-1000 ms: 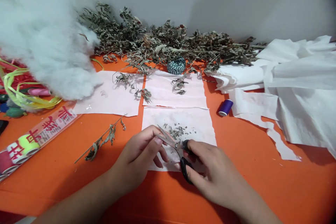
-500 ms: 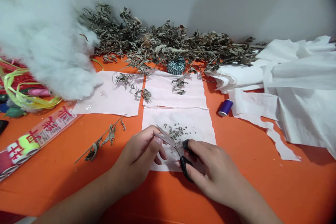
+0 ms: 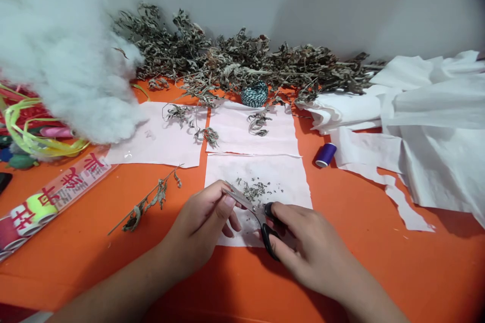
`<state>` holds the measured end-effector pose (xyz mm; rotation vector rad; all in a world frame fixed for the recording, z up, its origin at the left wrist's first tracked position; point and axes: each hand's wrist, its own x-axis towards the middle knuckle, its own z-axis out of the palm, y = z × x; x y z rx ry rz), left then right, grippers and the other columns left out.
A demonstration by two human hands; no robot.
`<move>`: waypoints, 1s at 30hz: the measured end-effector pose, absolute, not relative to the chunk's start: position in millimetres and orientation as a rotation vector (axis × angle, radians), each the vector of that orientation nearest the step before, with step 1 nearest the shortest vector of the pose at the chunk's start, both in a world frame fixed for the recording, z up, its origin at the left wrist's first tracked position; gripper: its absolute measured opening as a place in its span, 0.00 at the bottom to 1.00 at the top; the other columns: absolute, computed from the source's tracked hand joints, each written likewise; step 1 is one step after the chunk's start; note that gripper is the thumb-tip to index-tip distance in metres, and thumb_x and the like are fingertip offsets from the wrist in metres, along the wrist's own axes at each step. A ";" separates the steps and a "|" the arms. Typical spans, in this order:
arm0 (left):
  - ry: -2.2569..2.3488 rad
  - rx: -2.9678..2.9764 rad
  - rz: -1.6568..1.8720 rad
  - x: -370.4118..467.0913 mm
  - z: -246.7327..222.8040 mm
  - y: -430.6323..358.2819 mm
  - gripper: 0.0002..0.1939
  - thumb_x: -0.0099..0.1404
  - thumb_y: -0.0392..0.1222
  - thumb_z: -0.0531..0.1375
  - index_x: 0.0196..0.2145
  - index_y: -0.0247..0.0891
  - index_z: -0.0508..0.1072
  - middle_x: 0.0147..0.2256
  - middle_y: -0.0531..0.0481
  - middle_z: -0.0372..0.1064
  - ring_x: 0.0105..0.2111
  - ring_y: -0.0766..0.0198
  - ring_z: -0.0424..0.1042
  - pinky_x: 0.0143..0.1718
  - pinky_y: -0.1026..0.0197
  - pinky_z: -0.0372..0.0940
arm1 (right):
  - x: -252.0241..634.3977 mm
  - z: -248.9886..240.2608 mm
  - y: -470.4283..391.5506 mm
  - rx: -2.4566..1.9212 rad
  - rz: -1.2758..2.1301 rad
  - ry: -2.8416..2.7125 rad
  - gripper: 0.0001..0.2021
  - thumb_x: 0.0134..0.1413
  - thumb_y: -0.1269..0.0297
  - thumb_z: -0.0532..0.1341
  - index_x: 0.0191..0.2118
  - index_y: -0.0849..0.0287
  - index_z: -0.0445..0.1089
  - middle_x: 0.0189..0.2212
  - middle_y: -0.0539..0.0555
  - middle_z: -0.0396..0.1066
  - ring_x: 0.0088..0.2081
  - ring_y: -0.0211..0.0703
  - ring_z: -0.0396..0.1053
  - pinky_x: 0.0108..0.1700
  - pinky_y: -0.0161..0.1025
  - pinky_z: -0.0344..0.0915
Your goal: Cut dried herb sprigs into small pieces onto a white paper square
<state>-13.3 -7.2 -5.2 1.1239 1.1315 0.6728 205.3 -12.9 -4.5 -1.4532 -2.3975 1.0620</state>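
Note:
My right hand (image 3: 308, 242) grips black-handled scissors (image 3: 245, 202), thumb and fingers in the loops. Their blades point left, with the tips at the fingers of my left hand (image 3: 210, 217). The left thumb and forefinger are pinched together; what lies between them is too small or hidden to make out. Beneath both hands lies a white cloth piece (image 3: 223, 169), with a small heap of chopped dried leaves (image 3: 254, 191) just beyond the scissors. A dried leafy sprig (image 3: 151, 197) rests on the orange table (image 3: 144, 277) to the left of my hands.
Dried plant stalks (image 3: 242, 60) line the wall behind a ball of twine (image 3: 254, 95). White stuffing (image 3: 71, 65) and a pack of thread spools (image 3: 49, 202) are at left. A purple thread spool (image 3: 325, 155) and crumpled white fabric (image 3: 435, 136) are at right.
The scissor blades have closed together near my left fingertips. Both hands stay in nearly the same place, and the things around them have not moved.

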 end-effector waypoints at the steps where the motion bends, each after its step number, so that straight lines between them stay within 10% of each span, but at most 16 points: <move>1: 1.134 1.120 0.673 -13.1 -5.1 -7.1 0.17 0.73 0.53 0.49 0.36 0.38 0.69 0.28 0.53 0.70 0.26 0.66 0.70 0.28 0.64 0.65 | 205.4 -4.3 -13.1 -1.452 1.071 -2.402 0.08 0.57 0.68 0.55 0.30 0.54 0.54 0.22 0.46 0.60 0.24 0.39 0.58 0.27 0.35 0.48; 30: 1.320 1.316 0.599 -10.2 -8.6 -3.0 0.14 0.70 0.52 0.54 0.36 0.39 0.71 0.25 0.55 0.67 0.24 0.67 0.67 0.25 0.66 0.62 | 214.8 -4.9 -14.0 -1.513 0.378 -2.430 0.05 0.58 0.63 0.57 0.32 0.56 0.65 0.20 0.47 0.65 0.19 0.38 0.62 0.23 0.34 0.48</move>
